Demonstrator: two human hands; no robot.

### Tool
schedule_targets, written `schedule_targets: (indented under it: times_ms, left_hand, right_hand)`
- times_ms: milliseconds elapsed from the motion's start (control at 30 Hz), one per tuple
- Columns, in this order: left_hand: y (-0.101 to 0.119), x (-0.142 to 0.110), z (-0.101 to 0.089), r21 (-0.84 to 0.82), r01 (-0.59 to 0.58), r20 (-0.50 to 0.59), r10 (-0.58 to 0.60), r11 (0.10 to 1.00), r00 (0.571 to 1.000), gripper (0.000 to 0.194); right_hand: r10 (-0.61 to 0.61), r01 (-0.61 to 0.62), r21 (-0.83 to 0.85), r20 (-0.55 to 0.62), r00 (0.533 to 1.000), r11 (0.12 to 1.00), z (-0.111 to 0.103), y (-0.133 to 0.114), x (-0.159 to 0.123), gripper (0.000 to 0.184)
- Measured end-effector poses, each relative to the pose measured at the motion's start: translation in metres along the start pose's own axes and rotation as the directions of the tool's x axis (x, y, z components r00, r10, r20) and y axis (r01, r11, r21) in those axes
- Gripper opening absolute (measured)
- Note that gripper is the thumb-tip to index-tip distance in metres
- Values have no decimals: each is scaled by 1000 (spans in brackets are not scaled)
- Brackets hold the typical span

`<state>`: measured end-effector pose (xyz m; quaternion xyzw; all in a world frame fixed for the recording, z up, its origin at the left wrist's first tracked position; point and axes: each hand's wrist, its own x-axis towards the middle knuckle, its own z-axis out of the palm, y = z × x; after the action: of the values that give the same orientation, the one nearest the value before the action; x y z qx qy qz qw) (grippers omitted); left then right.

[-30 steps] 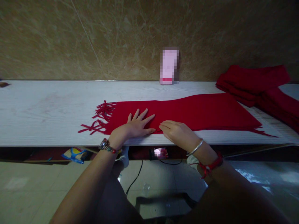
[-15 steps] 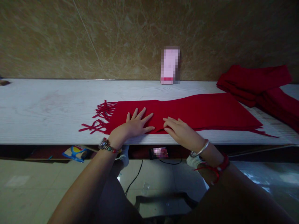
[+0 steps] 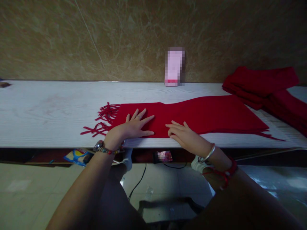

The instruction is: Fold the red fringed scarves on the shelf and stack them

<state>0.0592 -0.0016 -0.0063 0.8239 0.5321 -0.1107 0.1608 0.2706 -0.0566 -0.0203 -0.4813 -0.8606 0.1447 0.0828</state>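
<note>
A red scarf (image 3: pixel 203 116) with fringed ends lies lengthwise, folded in layers, along the white tabletop (image 3: pixel 48 111). My left hand (image 3: pixel 135 126) rests on it near the left fringe (image 3: pixel 107 111), palm down with fingers spread. Nearer the scarf's middle, my right hand (image 3: pixel 183 134) touches its front edge. Its fingers are loosely bent and apart, and nothing shows between them. The cloth under both palms is hidden.
More folded red cloth (image 3: pixel 261 83) is heaped at the right end of the table. A pink, blurred-out phone-shaped object (image 3: pixel 174 67) leans against the marbled wall (image 3: pixel 120 38). Below the table edge lie a blue-and-yellow packet (image 3: pixel 78 156) and a black cable (image 3: pixel 139 183).
My left hand has slid slightly left across the scarf. My right hand has shifted a little, with its fingers more apart, and the small rumple in the front edge between the hands is smoothed.
</note>
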Motion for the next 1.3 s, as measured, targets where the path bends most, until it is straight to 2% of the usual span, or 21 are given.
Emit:
schedule_targets:
  times_ms: [100,233,333,433,533,667,833,967,1100,1233,1300]
  left_hand:
    - [5,1,4,17,-88,-58,88,996,994,67]
    - [10,2,7,57,-186,-44,189,981,981,63]
    - [10,-1,3,100,-317,-83,325,943,942,61]
    - [11,-6,-4,162,-407,-137,429,899,893,45]
    - [14,-12,-8,232,-405,-134,441,885,888,28]
    - [14,-17,-9,273,-395,-125,439,877,890,31]
    - [6,-19,-8,202,-335,-91,359,920,929,35]
    - [-1,-19,-6,148,-329,-94,345,933,934,24]
    - [0,-12,-4,224,-331,-188,374,917,908,25]
    - [13,5,-2,270,-315,-348,397,910,849,33]
    - [22,16,0,241,-293,-395,370,925,841,39]
  right_hand:
    - [-4,4,-19,8,1000,1000,0,-1,0,22]
    - [-20,20,-3,4,1000,1000,-2,1,-2,20]
    - [-24,24,17,9,1000,1000,-4,4,-3,18]
    - [-32,32,30,11,999,999,-6,7,-4,20]
    - [-34,35,24,-5,999,999,-5,9,-4,21]
    - [-74,75,15,-24,997,997,-5,13,-3,21]
    - [-163,163,1,22,986,987,-18,27,-7,24]
    - [-195,197,-32,52,979,980,-31,43,-17,26]
    - [-184,186,-49,37,982,981,-36,50,-23,26]
    - [-68,60,-58,-141,988,997,-28,46,-10,32]
    - [-6,-8,-69,-193,981,998,-19,44,0,40]
